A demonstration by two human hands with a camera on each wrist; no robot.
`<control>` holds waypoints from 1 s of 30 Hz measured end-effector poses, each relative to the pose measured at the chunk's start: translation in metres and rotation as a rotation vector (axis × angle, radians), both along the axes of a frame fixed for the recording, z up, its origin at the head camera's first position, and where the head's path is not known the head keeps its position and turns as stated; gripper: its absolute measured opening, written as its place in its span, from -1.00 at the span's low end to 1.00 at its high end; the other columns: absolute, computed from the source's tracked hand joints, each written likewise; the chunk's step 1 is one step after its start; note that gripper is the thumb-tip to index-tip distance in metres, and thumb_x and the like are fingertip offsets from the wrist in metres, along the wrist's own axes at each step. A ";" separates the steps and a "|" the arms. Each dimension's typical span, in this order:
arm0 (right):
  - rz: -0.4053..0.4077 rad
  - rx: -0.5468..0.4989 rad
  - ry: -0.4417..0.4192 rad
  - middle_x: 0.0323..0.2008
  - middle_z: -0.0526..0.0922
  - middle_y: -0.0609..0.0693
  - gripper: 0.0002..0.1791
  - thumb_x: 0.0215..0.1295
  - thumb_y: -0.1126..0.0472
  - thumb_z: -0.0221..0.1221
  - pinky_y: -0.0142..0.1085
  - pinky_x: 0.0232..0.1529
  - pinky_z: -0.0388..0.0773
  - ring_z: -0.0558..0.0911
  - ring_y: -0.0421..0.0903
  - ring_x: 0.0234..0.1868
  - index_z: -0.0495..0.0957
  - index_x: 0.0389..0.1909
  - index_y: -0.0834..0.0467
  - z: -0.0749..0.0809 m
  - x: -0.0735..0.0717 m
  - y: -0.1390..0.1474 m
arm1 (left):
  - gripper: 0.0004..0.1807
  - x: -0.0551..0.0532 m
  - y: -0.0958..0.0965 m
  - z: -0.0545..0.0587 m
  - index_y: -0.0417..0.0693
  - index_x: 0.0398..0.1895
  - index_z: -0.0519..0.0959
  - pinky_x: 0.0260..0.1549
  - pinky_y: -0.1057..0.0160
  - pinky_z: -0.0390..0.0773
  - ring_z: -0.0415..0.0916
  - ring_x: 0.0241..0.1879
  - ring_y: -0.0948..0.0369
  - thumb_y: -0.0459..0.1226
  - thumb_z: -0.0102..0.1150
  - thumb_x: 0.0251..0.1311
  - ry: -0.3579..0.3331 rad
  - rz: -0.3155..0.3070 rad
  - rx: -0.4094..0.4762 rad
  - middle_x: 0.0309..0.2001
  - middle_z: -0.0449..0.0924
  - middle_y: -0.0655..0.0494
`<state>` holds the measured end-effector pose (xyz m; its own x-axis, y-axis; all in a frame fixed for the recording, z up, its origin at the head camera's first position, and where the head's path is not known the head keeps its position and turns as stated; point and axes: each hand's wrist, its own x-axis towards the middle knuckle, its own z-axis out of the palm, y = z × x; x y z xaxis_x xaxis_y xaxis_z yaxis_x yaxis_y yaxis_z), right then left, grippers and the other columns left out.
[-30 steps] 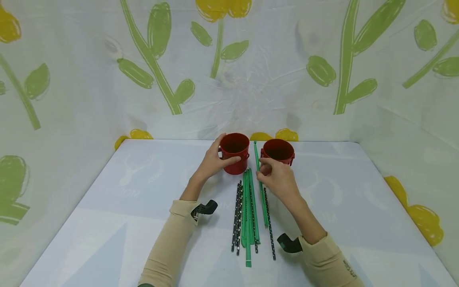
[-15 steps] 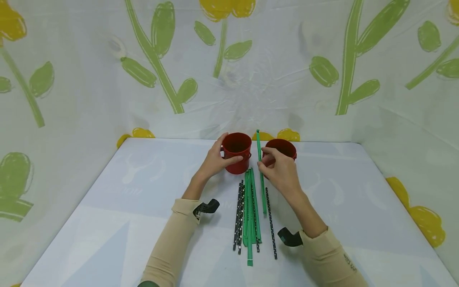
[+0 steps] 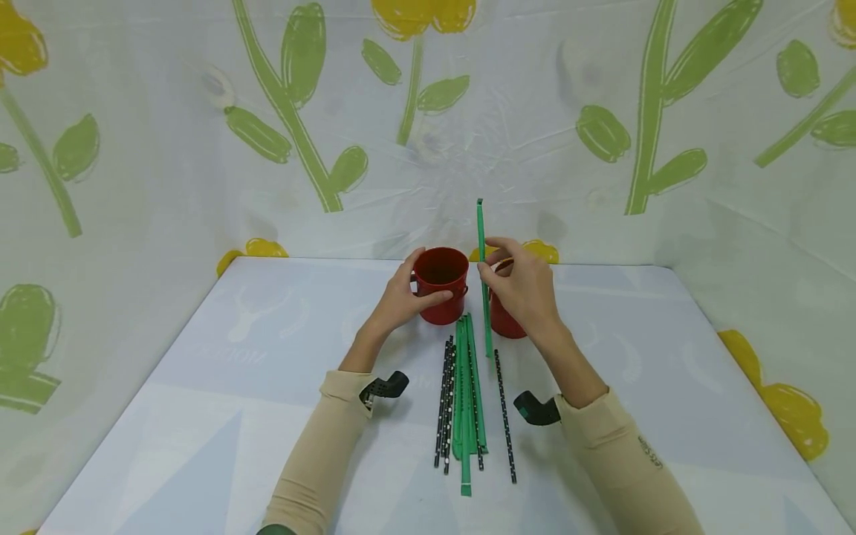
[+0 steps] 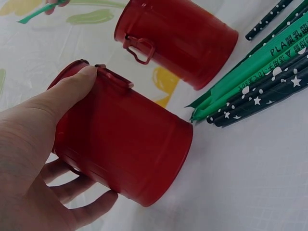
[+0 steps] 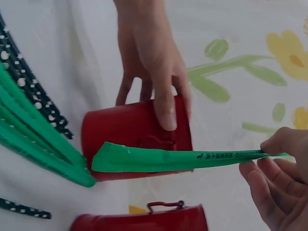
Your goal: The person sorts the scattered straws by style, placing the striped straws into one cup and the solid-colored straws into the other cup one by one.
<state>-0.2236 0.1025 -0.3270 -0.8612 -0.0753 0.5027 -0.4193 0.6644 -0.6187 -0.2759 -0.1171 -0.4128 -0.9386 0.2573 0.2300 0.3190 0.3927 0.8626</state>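
A small red metal bucket (image 3: 443, 306) stands upright at the back of the table, gripped by my left hand (image 3: 400, 297) with thumb across its front and fingers behind. In the left wrist view the thumb lies by the rim of this bucket (image 4: 127, 134). Just right of it is a second red bucket (image 3: 506, 319), partly hidden behind my right hand (image 3: 527, 286). Between thumb and fingertips that hand pinches a green-wrapped drinking straw (image 5: 178, 159), held nearly upright in the head view between the two buckets, raised off the table.
Several green-wrapped straws (image 3: 466, 401) lie in a bunch in front of the buckets. Black straws with white dots and stars (image 3: 443, 409) lie along their left side. One black dotted straw (image 3: 505, 420) lies apart on the right. A flower-printed sheet (image 3: 508, 134) hangs behind the table.
My right hand has lifted the green-wrapped straw up and away from the table, its top end now higher against the back sheet. My left hand still holds its bucket in place.
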 end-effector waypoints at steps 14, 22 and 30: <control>0.012 -0.083 0.068 -0.25 0.72 0.10 -0.61 0.29 0.18 0.24 -0.17 -0.31 0.72 0.74 0.02 -0.41 0.56 0.13 0.17 0.033 -0.021 -0.013 | 0.02 0.002 0.000 0.002 0.22 0.54 0.00 0.22 -0.02 0.51 0.25 0.36 0.14 -0.01 0.41 0.07 0.010 0.005 -0.003 0.41 0.28 0.16; -0.005 -0.100 0.070 -0.20 0.73 0.10 -0.64 0.29 0.14 0.24 -0.19 -0.28 0.72 0.74 0.01 -0.37 0.57 0.08 0.17 0.048 -0.027 -0.021 | 0.02 0.002 0.000 0.003 0.22 0.53 0.01 0.22 -0.01 0.51 0.26 0.36 0.14 -0.02 0.41 0.07 0.010 0.010 -0.009 0.40 0.29 0.17; -0.007 -0.109 0.108 -0.21 0.74 0.07 -0.67 0.30 0.14 0.23 -0.22 -0.26 0.71 0.72 0.00 -0.39 0.57 0.04 0.16 0.066 -0.032 -0.029 | 0.03 0.003 0.000 0.003 0.22 0.54 0.00 0.23 0.00 0.51 0.24 0.37 0.16 -0.02 0.41 0.07 -0.003 0.007 -0.006 0.40 0.29 0.17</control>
